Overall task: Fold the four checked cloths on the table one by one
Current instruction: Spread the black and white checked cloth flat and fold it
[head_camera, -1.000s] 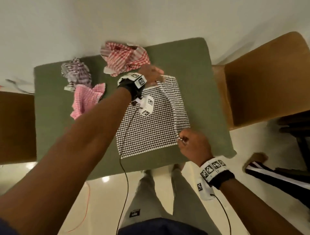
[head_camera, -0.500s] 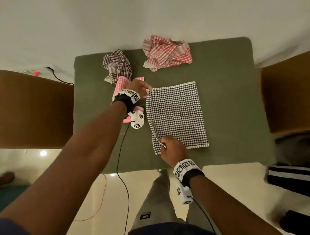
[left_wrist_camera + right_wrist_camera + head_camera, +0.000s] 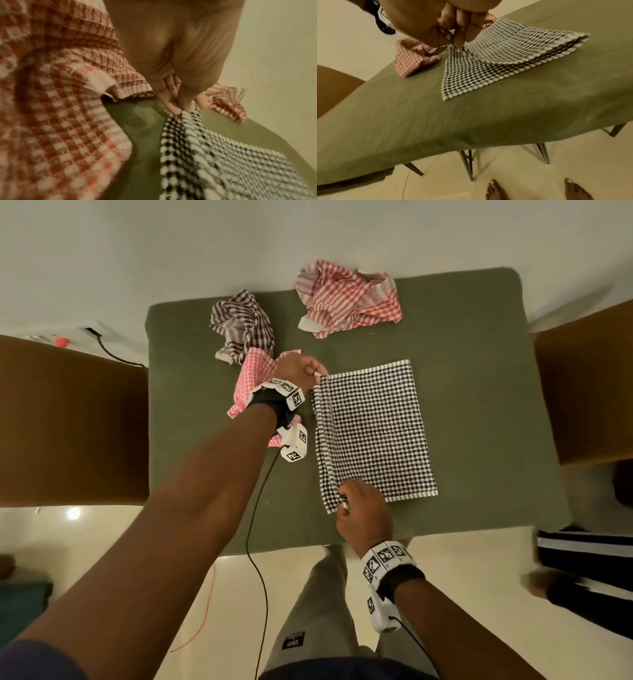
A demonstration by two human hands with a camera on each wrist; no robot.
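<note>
Folded over since a second ago, the black checked cloth (image 3: 373,429) lies halved mid-frame.
Left hand (image 3: 301,369) and right hand (image 3: 363,513) pinch its left-edge corners; three cloths remain crumpled.

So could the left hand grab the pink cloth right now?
Probably yes, but not yet. The pink cloth lies right beside and under the left hand, with nothing between them. That hand is busy pinching a corner of the black checked cloth, so it must let go first.
</note>
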